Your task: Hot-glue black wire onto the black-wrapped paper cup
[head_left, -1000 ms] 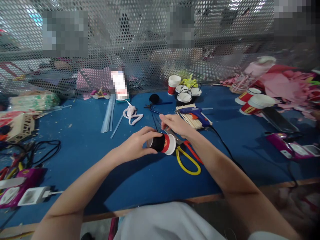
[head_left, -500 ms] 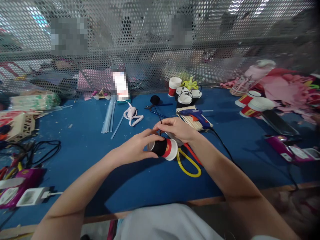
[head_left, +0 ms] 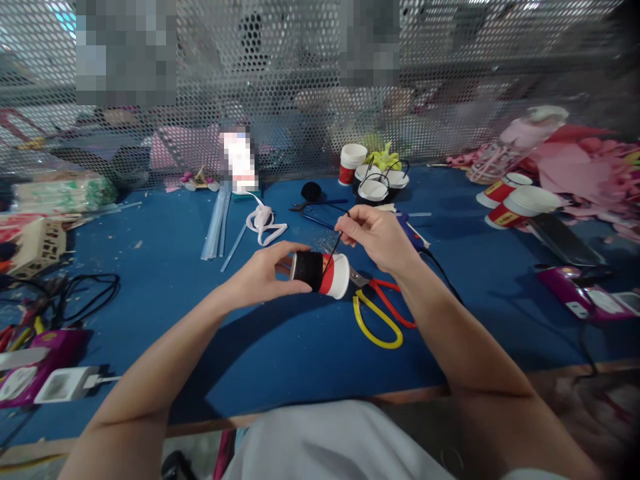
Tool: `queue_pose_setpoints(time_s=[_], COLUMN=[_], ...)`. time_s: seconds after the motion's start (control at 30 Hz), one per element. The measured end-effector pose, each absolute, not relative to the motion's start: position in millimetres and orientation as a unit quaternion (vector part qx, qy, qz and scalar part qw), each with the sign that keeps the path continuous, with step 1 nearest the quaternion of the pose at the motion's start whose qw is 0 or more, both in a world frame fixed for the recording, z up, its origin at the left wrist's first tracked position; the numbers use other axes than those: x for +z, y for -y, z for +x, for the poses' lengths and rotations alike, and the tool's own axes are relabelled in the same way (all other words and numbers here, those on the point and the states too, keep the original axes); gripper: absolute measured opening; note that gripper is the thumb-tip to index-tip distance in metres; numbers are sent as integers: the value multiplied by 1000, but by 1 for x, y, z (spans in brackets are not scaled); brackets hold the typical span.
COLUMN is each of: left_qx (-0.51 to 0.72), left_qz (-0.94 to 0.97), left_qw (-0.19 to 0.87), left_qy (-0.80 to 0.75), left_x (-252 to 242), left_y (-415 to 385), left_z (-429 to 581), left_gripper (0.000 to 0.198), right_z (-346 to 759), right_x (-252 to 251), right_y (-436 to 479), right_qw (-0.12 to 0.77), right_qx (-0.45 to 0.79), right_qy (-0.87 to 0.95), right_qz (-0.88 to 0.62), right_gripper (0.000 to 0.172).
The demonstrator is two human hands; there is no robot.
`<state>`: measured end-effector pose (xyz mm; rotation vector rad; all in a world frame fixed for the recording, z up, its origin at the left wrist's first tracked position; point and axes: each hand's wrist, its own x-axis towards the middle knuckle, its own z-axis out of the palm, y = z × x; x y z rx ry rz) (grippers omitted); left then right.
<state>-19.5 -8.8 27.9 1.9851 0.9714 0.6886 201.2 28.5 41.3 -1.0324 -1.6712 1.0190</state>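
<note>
My left hand (head_left: 263, 275) is closed around the base end of a paper cup (head_left: 323, 273) held on its side above the blue table; the cup is partly wrapped in black cord, with a red band and white rim showing. My right hand (head_left: 377, 235) pinches the black cord (head_left: 334, 248) and holds it taut, up and to the right of the cup. The cord runs back toward a black spool (head_left: 311, 191) further away on the table.
Yellow and red scissors (head_left: 377, 311) lie just right of the cup. A blue glue gun (head_left: 410, 233) on wooden sticks sits behind my right hand. Paper cups (head_left: 373, 180), clear glue sticks (head_left: 216, 223), white ribbon (head_left: 264, 223) and a perforated screen (head_left: 450, 80) stand behind. Cables and chargers lie left.
My right hand has lifted away from the cup, up and right, drawing the black cord tight. My left hand has turned the cup a little and raised it.
</note>
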Motion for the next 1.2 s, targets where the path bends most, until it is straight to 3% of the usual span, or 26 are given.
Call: queue_pose_setpoints(time_s=[0.4,0.8,1.2], left_qx=[266,294,288], left_qz=[827,883,908], left_qw=[358,234,156], left_qy=[-343,-281,-262], left_x=[25,26,27], left_y=[13,12,15], left_z=[-12,-14,-11], left_gripper=[57,54,48], right_z=[197,195,195], right_x=[39,38,41], right_y=[-26,-27,-24], right_qw=[381,292,271], right_qx=[316,307,310], right_qy=[736,775,780], right_qz=[-462,-469,-470], right_gripper=[34,35,34])
